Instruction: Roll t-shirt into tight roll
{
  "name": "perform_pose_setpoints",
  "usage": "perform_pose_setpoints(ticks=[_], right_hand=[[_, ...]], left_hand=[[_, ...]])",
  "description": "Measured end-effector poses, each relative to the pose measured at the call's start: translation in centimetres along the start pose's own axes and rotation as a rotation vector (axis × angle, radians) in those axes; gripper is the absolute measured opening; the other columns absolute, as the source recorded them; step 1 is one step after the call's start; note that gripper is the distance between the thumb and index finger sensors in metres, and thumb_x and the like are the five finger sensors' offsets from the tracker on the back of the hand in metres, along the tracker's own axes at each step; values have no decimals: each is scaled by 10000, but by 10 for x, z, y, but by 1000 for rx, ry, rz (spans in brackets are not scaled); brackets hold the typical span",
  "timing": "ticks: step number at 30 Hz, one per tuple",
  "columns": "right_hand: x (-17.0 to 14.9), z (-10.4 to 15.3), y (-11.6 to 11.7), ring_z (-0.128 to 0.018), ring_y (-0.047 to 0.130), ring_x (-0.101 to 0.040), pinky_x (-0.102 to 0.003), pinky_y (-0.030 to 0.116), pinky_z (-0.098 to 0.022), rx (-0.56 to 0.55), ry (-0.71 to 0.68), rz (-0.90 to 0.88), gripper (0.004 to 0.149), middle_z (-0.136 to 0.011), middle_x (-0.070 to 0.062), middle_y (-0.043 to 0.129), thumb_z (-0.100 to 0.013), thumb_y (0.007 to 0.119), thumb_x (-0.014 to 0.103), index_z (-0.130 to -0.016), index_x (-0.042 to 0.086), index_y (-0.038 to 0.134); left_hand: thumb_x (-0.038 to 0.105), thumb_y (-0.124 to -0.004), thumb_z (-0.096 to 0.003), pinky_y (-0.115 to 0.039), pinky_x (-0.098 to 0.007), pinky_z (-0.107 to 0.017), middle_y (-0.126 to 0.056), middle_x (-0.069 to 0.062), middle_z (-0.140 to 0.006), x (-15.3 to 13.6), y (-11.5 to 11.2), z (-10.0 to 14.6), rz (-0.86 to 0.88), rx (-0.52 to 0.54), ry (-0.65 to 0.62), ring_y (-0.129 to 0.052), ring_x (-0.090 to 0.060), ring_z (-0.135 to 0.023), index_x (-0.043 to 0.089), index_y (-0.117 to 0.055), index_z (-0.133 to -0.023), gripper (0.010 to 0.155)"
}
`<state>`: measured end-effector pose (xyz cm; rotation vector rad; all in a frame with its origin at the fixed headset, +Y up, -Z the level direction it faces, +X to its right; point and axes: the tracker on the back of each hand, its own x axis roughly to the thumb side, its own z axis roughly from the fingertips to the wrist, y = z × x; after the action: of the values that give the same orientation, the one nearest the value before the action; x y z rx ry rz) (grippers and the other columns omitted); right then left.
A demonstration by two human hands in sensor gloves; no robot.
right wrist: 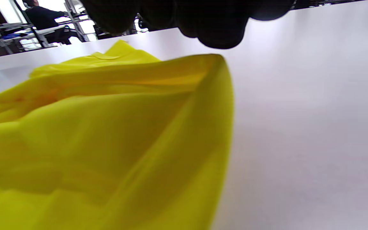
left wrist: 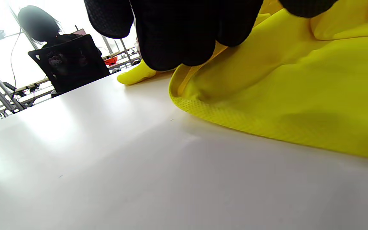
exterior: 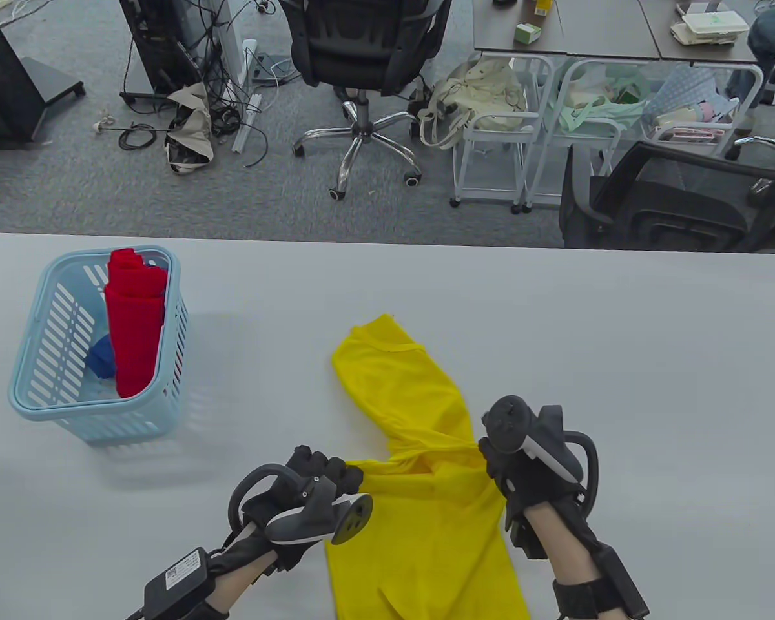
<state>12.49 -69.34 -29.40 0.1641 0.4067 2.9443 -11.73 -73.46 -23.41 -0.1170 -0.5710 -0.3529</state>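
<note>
- Fingers (exterior: 336,470) of the left hand (exterior: 310,494) curl onto the yellow t-shirt's (exterior: 426,510) left edge.
- Right hand (exterior: 523,458) fingers curl over its right edge, bunching the cloth.
- T-shirt lies on the white worktop (exterior: 620,361), near centre.
- Blue basket (exterior: 39,394), far left, holds a red roll (exterior: 135,323).

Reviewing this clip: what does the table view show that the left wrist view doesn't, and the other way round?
Only the table view shows the blue basket holding a red roll, the right hand gripping the shirt's right edge, and the shirt's whole outline. Only the left wrist view shows the hem's mesh weave up close and a seated person in the background. Both show the yellow t-shirt, the left hand on it, and the table.
</note>
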Motion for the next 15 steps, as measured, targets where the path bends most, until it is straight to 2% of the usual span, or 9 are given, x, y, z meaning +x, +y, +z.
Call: perform_pose_setpoints(ticks=[2,4,5,7,9,11,15], right_hand=[[35,-7,3,-972,650,-378,-583,514,-710,50,-162,91,650,-1164,-165,450,-568,751,410,-1128,243,468],[60,-16,14,-1042,556,-404,-596,482,-724,105,-245,242,726,-1199,-156,367,-547,786,408,-1149,275,402],[72,-23,21,-1059,524,-409,-597,470,-730,127,-259,335,759,-1209,-148,337,-537,799,407,-1153,288,372],[89,-42,40,-1043,574,-362,-550,518,-720,142,-276,468,770,-1206,-123,351,-532,815,384,-1146,280,362],[95,-54,49,-921,734,-272,-491,608,-676,129,-278,489,731,-1132,-74,532,-542,813,338,-1133,273,388],[95,-60,45,-774,850,-206,-452,683,-614,77,-257,455,628,-993,-28,712,-564,778,309,-1110,277,471],[80,-58,19,-669,904,-178,-429,726,-565,-29,-166,369,530,-916,-17,780,-598,690,324,-1096,257,523]], left_hand=[[637,-519,-459,-548,-536,-820,-422,-18,-1254,3,-6,-3,10,-34,-32,-579,-273,-1128,459,-388,-1114,691],[638,-507,-459,-504,-551,-829,-228,30,-1261,4,-14,-7,8,-85,-43,-420,-310,-1170,470,-282,-1110,710],[641,-499,-457,-501,-555,-827,-209,31,-1255,4,-19,-10,2,-123,-41,-405,-322,-1169,469,-242,-1105,718],[642,-484,-460,-495,-558,-827,-181,40,-1247,3,-28,-14,-9,-226,-13,-374,-329,-1171,457,-198,-1102,726],[640,-461,-456,-503,-558,-824,-213,51,-1246,0,-35,-16,-38,-266,2,-381,-318,-1171,442,-222,-1105,720],[644,-455,-452,-516,-554,-822,-268,53,-1250,-6,-35,-17,-17,-253,17,-411,-302,-1171,422,-245,-1110,726],[619,-491,-466,-526,-568,-815,-402,68,-1247,-25,-29,-17,-34,-217,99,-460,-299,-1169,415,-456,-1098,665]])
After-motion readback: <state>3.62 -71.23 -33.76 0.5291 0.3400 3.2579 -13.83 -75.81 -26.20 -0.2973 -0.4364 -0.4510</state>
